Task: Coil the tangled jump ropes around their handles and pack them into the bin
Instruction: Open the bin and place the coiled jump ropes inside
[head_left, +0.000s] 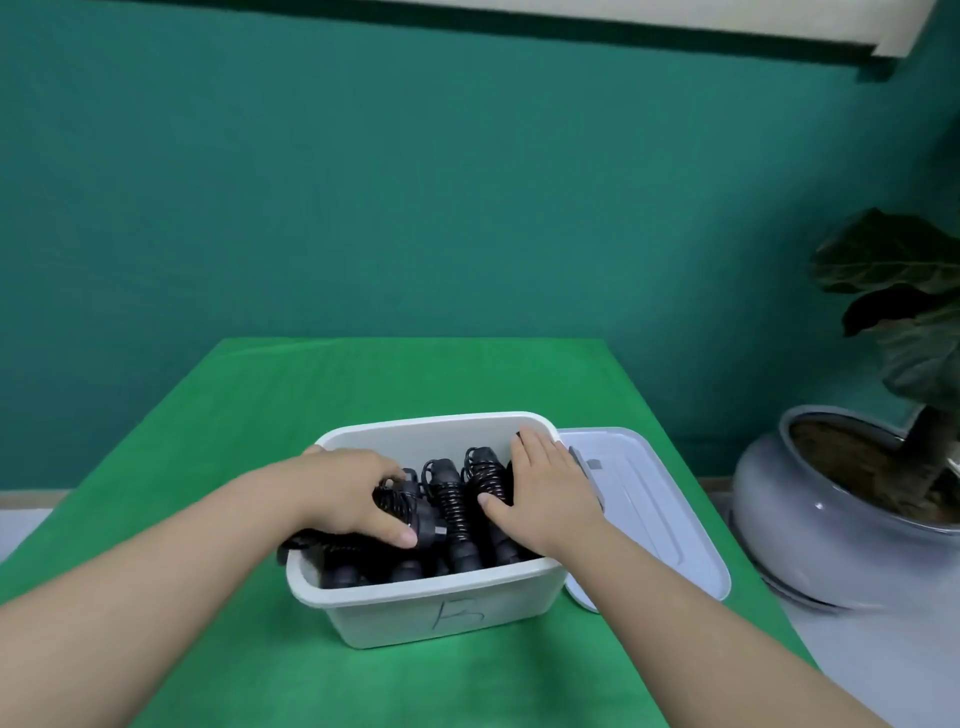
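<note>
A white bin marked with a "B" stands on the green table and holds several black jump ropes coiled round their handles. My left hand reaches into the bin's left side, its fingers curled over a coiled rope bundle that lies atop the others. My right hand lies flat, fingers straight, on the coiled ropes at the bin's right side. A loop of black rope pokes over the bin's left rim.
The bin's white lid lies flat just right of the bin, partly off the green cloth. A grey pot with a large-leaved plant stands further right. A teal wall is behind the table.
</note>
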